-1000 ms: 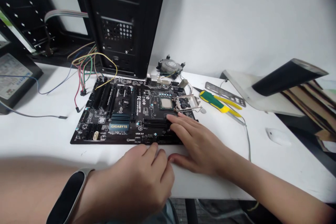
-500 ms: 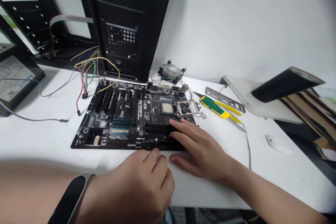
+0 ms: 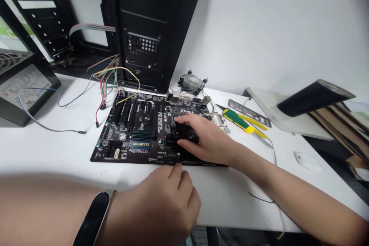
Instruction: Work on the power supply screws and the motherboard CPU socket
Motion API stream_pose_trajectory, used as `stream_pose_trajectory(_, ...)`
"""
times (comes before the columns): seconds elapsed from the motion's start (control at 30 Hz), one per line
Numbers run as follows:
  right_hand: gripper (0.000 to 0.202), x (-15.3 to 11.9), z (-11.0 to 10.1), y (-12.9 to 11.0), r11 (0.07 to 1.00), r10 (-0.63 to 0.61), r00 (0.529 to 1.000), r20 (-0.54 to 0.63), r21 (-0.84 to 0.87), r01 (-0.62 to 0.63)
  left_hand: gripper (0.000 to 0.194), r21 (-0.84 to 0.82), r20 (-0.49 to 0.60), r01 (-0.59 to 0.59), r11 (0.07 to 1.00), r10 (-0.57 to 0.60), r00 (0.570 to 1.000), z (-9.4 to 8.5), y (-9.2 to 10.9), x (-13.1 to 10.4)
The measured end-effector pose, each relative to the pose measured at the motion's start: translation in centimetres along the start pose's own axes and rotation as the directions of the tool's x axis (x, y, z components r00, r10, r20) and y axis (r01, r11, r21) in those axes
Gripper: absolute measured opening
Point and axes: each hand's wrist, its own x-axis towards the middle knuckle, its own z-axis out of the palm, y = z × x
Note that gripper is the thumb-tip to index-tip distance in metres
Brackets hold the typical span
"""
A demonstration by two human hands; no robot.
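Observation:
A black Gigabyte motherboard (image 3: 141,144) lies flat on the white table, its blue heatsink facing me. My left hand (image 3: 170,196), with a fitness band on the wrist, is closed with bent fingers at the board's front edge; its thumb is hidden. My right hand (image 3: 209,138) is over the processor socket area, palm down, thumb and fingers apart. Beneath it the processor is covered from sight. Part of the metal socket bracket (image 3: 218,117) shows beyond the right hand; how it sits cannot be told.
Behind the board stands a black computer case (image 3: 144,15) with loose coloured wires (image 3: 111,78). A CPU fan (image 3: 192,82) is at the back. Green-yellow pliers (image 3: 239,121), an I/O shield (image 3: 249,112) and a mouse (image 3: 307,160) lie to the right. A power supply (image 3: 27,88) is left.
My right hand has moved from the memory slots up over the socket, covering the processor. My left hand stays at the front edge. The view has shifted slightly left.

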Motion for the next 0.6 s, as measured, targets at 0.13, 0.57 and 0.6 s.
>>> stream_pose_trajectory(0.13, 0.028, 0.3, 1.0, 0.3, 1.000, 0.010, 0.999, -0.031, -0.023, -0.010, 0.020, -0.005, -0.018, 0.003, 1.000, -0.003, 1.000, 0.0, 0.0, 0.1)
stream_pose_trajectory(0.57, 0.022, 0.9, 1.3, -0.3, 0.998, -0.001, 1.000, 0.027, -0.069, 0.003, 0.022, -0.023, -0.005, -0.014, 1.000, 0.014, 1.000, -0.2, 0.0, 0.1)
stream_pose_trajectory(0.6, 0.022, 1.1, 1.3, -0.4, 0.997, 0.005, 0.999, 0.043, -0.075, -0.002, 0.023, -0.025, -0.001, -0.015, 1.000, 0.015, 1.000, -0.2, 0.0, 0.1)
